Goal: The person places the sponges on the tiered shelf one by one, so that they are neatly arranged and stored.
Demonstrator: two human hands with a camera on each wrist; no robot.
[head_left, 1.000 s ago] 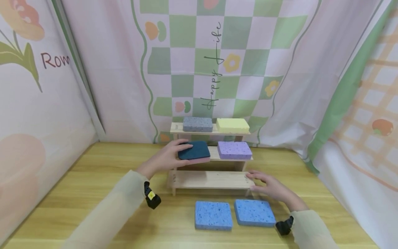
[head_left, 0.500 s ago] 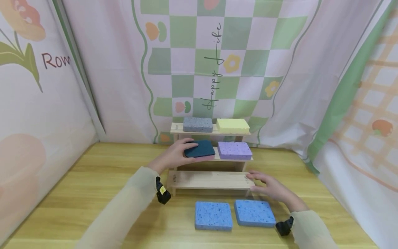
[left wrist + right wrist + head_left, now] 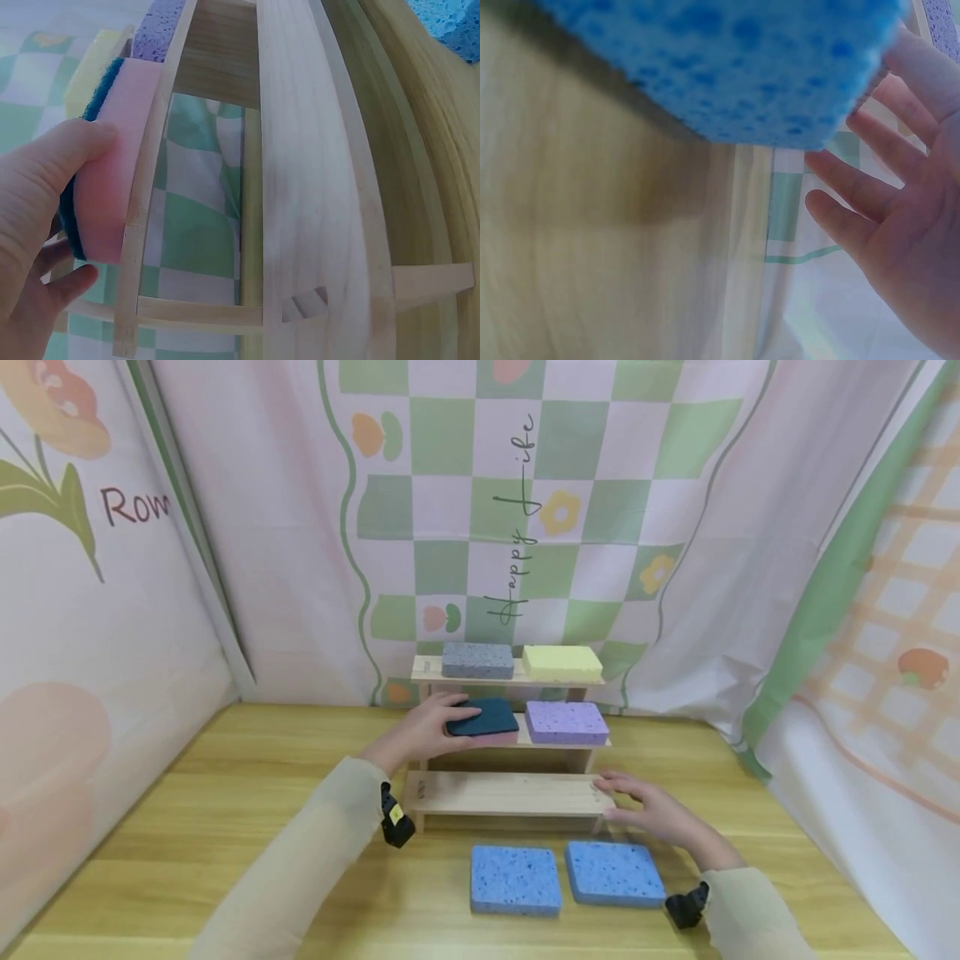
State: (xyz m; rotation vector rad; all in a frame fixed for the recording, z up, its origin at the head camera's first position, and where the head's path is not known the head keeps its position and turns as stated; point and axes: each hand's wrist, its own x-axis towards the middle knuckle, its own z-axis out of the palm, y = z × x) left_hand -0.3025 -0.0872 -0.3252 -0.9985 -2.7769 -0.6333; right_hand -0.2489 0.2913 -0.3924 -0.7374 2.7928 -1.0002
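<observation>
My left hand [image 3: 416, 733] holds a pink sponge with a dark green scouring pad [image 3: 486, 717] by its left end. The sponge lies pad up on the middle tier of a wooden three-tier rack [image 3: 510, 792], left of a purple sponge [image 3: 566, 722]. In the left wrist view, my thumb presses the pink side [image 3: 120, 172], and the other fingers are partly hidden. My right hand [image 3: 654, 814] rests at the right end of the lowest tier, fingers extended; in the right wrist view they are spread beyond a blue sponge [image 3: 780, 67].
A grey sponge [image 3: 477, 662] and a yellow sponge [image 3: 562, 663] sit on the top tier. Two blue sponges, one left [image 3: 514, 879] and one right [image 3: 615, 872], lie on the wooden table [image 3: 330, 910] before the rack. Printed curtains hang behind and at both sides.
My left hand and the pink sponge have shifted right along the middle tier, closer to the purple sponge, then nearly stopped. The right hand stays in place.
</observation>
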